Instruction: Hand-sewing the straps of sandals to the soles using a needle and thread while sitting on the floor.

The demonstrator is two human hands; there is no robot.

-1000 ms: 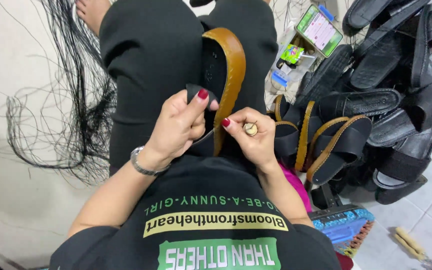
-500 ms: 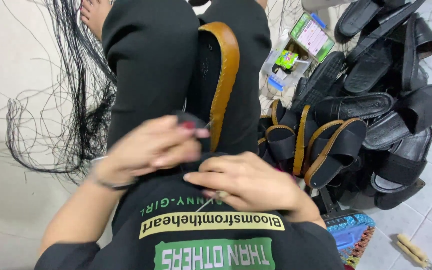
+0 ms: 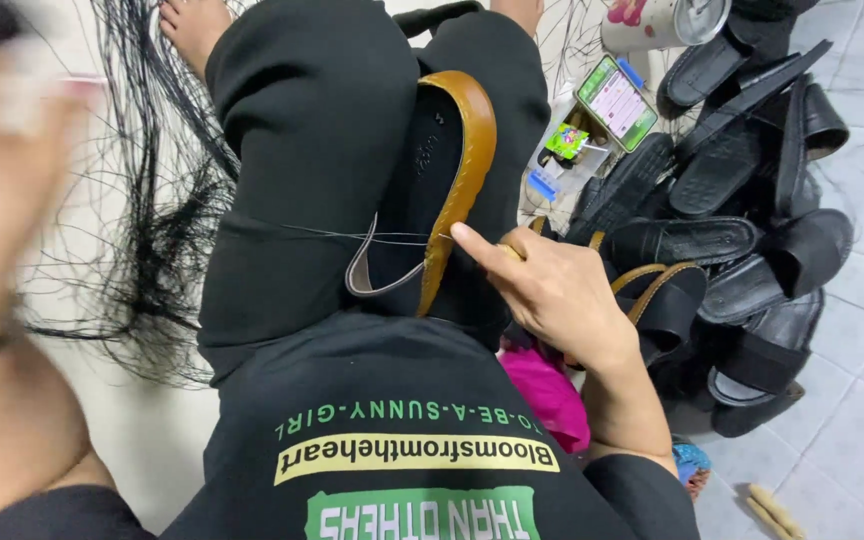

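Resting on my lap between the thighs: sandal sole (image 3: 432, 190), black footbed, tan stitched rim, tilted with toe end away from me. Grey strap edge curls off its near end. Thin black thread (image 3: 352, 235) runs taut across the sole toward my right hand (image 3: 562, 295). Right hand is loosely curled just beside the tan rim, index finger extended and touching it; something small sits tucked in the fingers, can't tell what. Left hand (image 3: 2, 190) raised near the camera, heavily blurred, can't tell if open or closed. Pile of black sandals (image 3: 742, 200) on the tile floor to my right, loose black thread bundle (image 3: 152, 250) to my left.
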